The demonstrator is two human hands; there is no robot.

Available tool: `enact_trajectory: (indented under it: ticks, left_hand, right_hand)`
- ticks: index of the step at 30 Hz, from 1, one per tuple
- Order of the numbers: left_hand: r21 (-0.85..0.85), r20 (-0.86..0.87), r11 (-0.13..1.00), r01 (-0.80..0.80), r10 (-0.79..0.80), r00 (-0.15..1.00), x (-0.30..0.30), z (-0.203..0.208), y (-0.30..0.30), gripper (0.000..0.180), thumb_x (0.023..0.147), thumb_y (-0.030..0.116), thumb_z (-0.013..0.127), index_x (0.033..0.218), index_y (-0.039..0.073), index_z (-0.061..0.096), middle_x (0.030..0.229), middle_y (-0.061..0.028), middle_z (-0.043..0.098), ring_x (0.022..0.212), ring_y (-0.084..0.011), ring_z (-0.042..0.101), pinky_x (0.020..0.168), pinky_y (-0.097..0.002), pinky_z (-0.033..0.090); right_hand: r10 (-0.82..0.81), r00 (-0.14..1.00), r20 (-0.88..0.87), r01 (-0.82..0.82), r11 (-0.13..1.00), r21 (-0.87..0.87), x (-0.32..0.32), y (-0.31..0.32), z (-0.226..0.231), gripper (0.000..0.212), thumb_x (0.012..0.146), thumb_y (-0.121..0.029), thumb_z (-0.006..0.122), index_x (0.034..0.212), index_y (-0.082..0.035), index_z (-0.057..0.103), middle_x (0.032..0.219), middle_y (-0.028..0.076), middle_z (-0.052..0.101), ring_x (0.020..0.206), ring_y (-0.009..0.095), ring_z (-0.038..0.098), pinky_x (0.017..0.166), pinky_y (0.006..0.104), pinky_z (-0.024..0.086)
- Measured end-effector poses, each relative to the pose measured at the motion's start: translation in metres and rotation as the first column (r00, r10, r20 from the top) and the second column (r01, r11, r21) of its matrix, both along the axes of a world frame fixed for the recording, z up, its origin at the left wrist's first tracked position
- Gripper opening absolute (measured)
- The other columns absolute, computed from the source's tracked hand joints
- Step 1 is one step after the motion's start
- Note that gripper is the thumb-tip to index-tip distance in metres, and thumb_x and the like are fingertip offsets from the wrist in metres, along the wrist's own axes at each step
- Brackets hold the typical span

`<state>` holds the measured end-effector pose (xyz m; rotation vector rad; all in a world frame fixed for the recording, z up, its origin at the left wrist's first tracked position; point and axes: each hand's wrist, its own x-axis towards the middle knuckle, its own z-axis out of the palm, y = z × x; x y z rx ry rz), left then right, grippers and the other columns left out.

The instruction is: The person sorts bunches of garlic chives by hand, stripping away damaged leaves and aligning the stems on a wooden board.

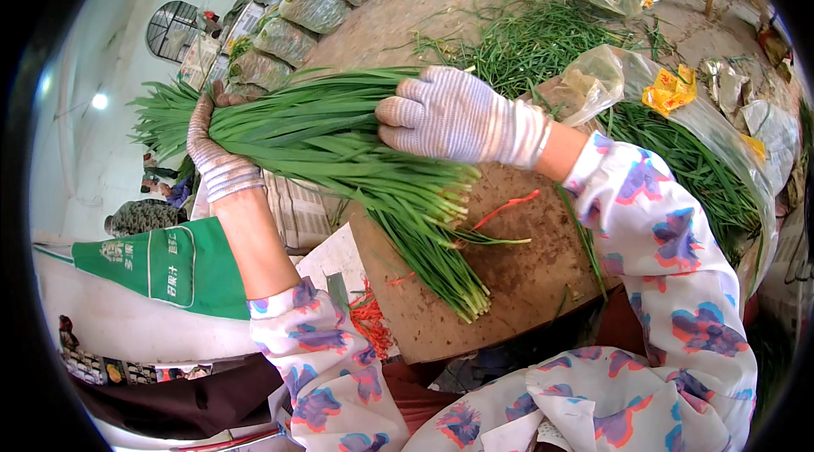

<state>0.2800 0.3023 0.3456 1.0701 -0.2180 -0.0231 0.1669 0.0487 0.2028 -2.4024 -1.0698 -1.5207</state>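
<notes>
Landmark: brown wooden board (pixel 526 274), worn and stained, lying low in the middle of the view.

1. Bundle of long green chive-like stalks (pixel 339 142): held slanting above the board's far left part, leafy tips fanned out to the left past the board's edge, cut stem ends (pixel 462 295) pointing down over the board's near middle; whether the ends touch the wood cannot be told.
2. Left hand (pixel 216 155), in a striped knit glove: left of the board, curled under and around the leafy part of the bundle, fingers closed on it.
3. Right hand (pixel 454 117), same kind of glove: above the board's far edge, laid over the bundle's middle, fingers bent down around the stalks. The two hands are well apart along the bundle, each clasping it.
4. Red tie strings (pixel 504 208): one strip on the board just right of the stem ends; a heap of the same (pixel 371 320) off the board's left near corner.
5. Loose green stalks (pixel 530 45): strewn on the ground beyond the board.
6. Clear plastic bag of greens with yellow label (pixel 695 142): right of the board.
7. Row of filled mesh sacks (pixel 314 7): far beyond the board's left side.
8. Green cloth with white panel (pixel 165 265): left of the board
</notes>
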Motion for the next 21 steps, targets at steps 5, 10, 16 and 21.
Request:
enact_trajectory:
  ticks: [5, 10, 16, 21]
  left_hand:
    - [-0.028, 0.065, 0.995, -0.094, 0.096, 0.993, 0.012, 0.002, 0.018, 0.042, 0.087, 0.020, 0.050, 0.123, -0.003, 0.046, 0.076, -0.0040, 0.053, 0.072, -0.0196, 0.054, 0.099, -0.0421, 0.035]
    - [-0.097, 0.144, 0.980, 0.175, -0.160, 0.977, 0.039, 0.010, 0.093, 0.045, 0.086, 0.021, 0.045, 0.124, -0.003, 0.046, 0.076, -0.0051, 0.052, 0.073, -0.0235, 0.052, 0.095, -0.0416, 0.036]
    - [-0.006, 0.133, 0.999, 0.040, -0.039, 0.990, 0.018, 0.007, 0.103, 0.048, 0.086, 0.020, 0.045, 0.128, -0.002, 0.042, 0.072, -0.0047, 0.049, 0.071, -0.0236, 0.051, 0.094, -0.0446, 0.036]
    - [-0.067, 0.161, 0.993, 0.098, -0.086, 0.983, 0.025, 0.009, 0.123, 0.048, 0.086, 0.022, 0.046, 0.127, -0.002, 0.043, 0.072, -0.0028, 0.051, 0.068, -0.0208, 0.052, 0.093, -0.0435, 0.036]
  right_hand:
    - [-0.122, 0.941, -0.315, 0.054, 0.975, -0.217, -0.035, -0.015, -0.034, 0.013, 0.074, -0.020, 0.053, 0.085, -0.013, 0.053, 0.081, 0.003, 0.053, 0.073, 0.018, 0.057, 0.055, 0.0289, 0.046]
    - [0.107, 0.985, -0.138, -0.126, 0.983, -0.133, -0.064, -0.043, -0.052, 0.018, 0.071, -0.019, 0.055, 0.087, -0.012, 0.053, 0.079, 0.002, 0.053, 0.071, 0.017, 0.056, 0.056, 0.0287, 0.045]
    - [0.059, 0.992, -0.111, -0.081, 0.975, -0.208, -0.072, -0.089, -0.063, 0.029, 0.069, -0.018, 0.057, 0.097, -0.011, 0.053, 0.086, 0.004, 0.056, 0.082, 0.019, 0.059, 0.064, 0.0294, 0.049]
    - [-0.658, 0.697, -0.285, 0.605, 0.753, -0.259, -0.020, -0.162, -0.096, 0.036, 0.072, -0.016, 0.064, 0.106, -0.009, 0.054, 0.104, 0.009, 0.057, 0.096, 0.029, 0.057, 0.077, 0.0366, 0.048]
